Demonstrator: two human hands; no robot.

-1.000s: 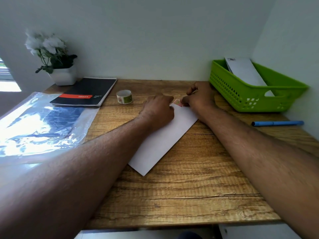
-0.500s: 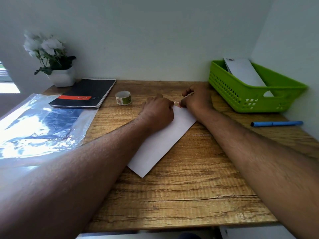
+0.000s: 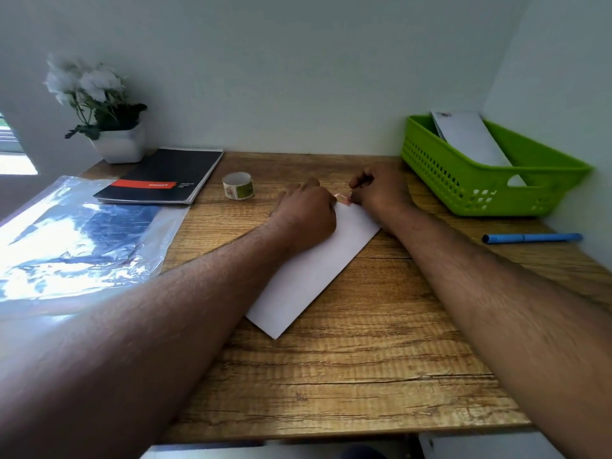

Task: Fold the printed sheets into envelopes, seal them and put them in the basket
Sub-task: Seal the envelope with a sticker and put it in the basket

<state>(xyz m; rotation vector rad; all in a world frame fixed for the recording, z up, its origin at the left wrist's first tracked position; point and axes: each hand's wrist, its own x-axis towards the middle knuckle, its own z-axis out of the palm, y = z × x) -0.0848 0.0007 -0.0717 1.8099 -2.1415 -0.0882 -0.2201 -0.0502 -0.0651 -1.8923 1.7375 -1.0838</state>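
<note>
— Envelope (image 3: 318,270): where is it right now?

— Flat on the table (image 3: 381,359), lying on a diagonal, its near corner towards me and its far end under my hands. My left hand (image 3: 306,215) rests on the far part with the fingers curled down, pressing the paper still; I can't tell if it grips anything. My right hand (image 3: 377,190) sits at the far corner, fingertips bunched on a small pinkish sticker (image 3: 342,199) that shows between the two hands.

— So you're sealing it?

— That is my reading: the sticker goes over the corner or flap. The flap itself is hidden by my knuckles.

— What could spoil it from here?

— Mostly the sticker. If I press one edge before the rest is lined up, it may crease or land crooked, and peeling it back could tear the paper. If my left hand eases off, the envelope can slide on the smooth wood and the sticker misses the flap. The tape roll (image 3: 237,186) stands just beyond my left hand, so a careless wrist could knock it rolling.

— And afterwards?

— The basket (image 3: 430,160) is to my right, against the wall, with one envelope (image 3: 470,137) already leaning in it. The pen (image 3: 530,238) lies between me and it, near the table's edge; a low sweep of my forearm might push it off.
</note>
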